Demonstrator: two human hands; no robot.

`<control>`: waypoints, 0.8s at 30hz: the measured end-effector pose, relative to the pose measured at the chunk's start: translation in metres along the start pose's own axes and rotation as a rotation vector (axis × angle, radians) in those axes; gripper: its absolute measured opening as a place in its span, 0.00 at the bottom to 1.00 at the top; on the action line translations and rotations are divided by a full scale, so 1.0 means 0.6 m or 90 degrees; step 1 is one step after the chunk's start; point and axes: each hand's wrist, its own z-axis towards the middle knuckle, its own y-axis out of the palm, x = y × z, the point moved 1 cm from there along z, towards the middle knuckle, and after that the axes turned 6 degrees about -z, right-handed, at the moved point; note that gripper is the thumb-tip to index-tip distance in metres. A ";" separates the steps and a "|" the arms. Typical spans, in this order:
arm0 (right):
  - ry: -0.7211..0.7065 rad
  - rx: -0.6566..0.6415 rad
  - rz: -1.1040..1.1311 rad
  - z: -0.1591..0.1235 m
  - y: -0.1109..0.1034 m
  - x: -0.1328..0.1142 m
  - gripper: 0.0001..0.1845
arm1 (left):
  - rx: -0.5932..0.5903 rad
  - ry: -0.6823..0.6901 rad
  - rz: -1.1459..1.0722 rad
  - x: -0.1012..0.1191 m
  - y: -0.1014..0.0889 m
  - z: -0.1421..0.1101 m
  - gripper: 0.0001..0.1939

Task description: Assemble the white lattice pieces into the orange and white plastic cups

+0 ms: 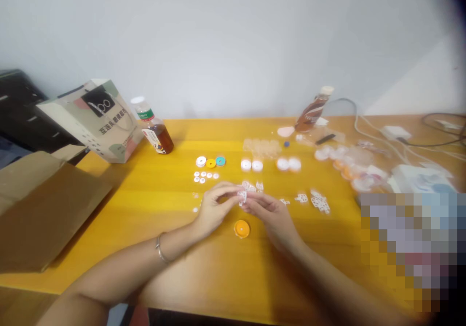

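Over the middle of the table, my left hand (216, 204) and my right hand (271, 214) meet at the fingertips. Both pinch one small white plastic piece with cut-out holes (241, 197); its exact kind I cannot make out. Just below them lies an orange round cap-like part (241, 229). Behind the fingers, more white cut-out pieces (249, 186) lie partly hidden. To the right is a pile of similar flat white pieces (320, 202). Several small white discs (203, 175) sit in rows to the left, below a white, a yellow (210, 163) and a teal disc (220, 161).
White round parts (252, 165) stand in pairs beyond my hands, near a clear plastic tray (262, 147). A tea bottle (153, 127) and a paper bag (105, 122) are at the left, above a cardboard box (47, 204). A brown bottle (313, 110) and cables (367, 122) occupy the right.
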 end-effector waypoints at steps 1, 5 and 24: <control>-0.003 0.003 -0.002 -0.001 0.001 -0.001 0.10 | 0.003 0.000 0.000 0.000 0.001 -0.001 0.09; -0.014 0.016 -0.025 -0.002 0.003 -0.002 0.12 | 0.014 -0.045 -0.013 -0.002 0.004 -0.005 0.14; -0.228 -0.069 -0.491 -0.012 -0.034 -0.035 0.11 | -0.123 -0.136 0.071 0.032 -0.024 -0.001 0.10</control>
